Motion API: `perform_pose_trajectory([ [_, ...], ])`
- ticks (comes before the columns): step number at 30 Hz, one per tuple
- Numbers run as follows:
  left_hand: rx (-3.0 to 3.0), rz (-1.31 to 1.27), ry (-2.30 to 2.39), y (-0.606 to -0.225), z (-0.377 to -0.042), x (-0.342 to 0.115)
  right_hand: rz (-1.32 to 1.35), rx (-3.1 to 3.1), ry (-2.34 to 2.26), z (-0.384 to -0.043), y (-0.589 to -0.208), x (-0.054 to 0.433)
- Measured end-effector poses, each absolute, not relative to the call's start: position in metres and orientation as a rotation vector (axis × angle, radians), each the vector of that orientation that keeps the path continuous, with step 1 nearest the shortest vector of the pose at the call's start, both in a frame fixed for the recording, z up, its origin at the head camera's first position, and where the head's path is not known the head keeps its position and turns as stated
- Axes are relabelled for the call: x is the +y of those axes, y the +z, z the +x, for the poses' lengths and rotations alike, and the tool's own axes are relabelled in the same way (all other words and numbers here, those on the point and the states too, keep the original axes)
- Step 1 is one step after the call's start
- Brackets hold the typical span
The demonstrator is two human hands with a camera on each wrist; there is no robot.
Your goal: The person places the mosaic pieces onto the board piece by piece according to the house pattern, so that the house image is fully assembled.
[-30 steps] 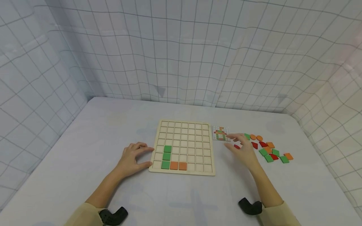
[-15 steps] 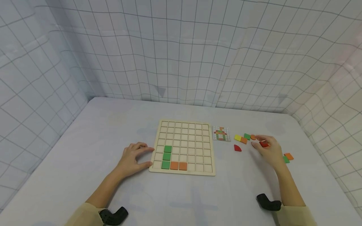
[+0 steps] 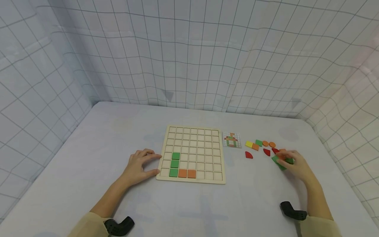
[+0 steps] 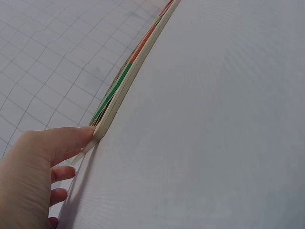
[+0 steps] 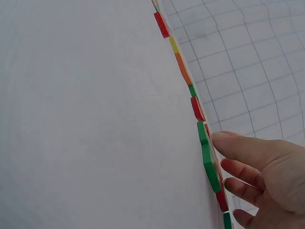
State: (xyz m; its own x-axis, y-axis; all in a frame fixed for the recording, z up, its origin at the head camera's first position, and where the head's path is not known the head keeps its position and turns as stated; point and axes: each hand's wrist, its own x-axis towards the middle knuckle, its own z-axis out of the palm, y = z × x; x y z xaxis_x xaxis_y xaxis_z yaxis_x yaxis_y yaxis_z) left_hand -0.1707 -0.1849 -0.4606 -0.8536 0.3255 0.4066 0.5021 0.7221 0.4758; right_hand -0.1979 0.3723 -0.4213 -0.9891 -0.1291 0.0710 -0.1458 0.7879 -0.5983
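My left hand (image 3: 137, 167) rests at the left edge of a wooden grid board (image 3: 204, 152), thumb and index finger touching its rim. Along the board's lower left lie green squares (image 3: 174, 164) in a column and two orange squares (image 3: 187, 173) beside the lowest one. My right hand (image 3: 299, 167) is over the right end of the loose tiles, thumb and fingers apart around green tiles (image 3: 281, 166) and an orange tile (image 3: 280, 157). In the right wrist view the thumb is beside a green tile (image 5: 209, 164); some tiles are hidden by the hand.
A small pattern card (image 3: 232, 140) lies right of the board. Beyond it are a yellow square (image 3: 249, 144), an orange square (image 3: 255, 147), a green tile (image 3: 259, 143), orange discs (image 3: 268, 144) and red quarter-round tiles (image 3: 249, 155). Grid-patterned cloth (image 3: 189, 56) hangs behind the table.
My right hand has moved right from beside the card, across the loose tiles, to their right end, uncovering the yellow and orange squares. The left hand stays at the board's edge.
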Motion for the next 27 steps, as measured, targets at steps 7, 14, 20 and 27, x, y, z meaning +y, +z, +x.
perform_pose_trajectory([
  [7,-2.636,-0.649,-0.866,-0.459,-0.171,-0.184,0.285,-2.943,1.025,-0.200,-0.427,0.385],
  [14,-2.625,-0.656,-0.871,-0.461,-0.171,-0.185,0.350,-2.965,0.984,-0.204,-0.427,0.389],
  [20,-2.627,-0.655,-0.874,-0.461,-0.171,-0.185,0.333,-3.029,1.056,-0.205,-0.422,0.389],
  [27,-2.634,-0.646,-0.870,-0.462,-0.171,-0.185,0.260,-3.041,1.072,-0.205,-0.422,0.383],
])
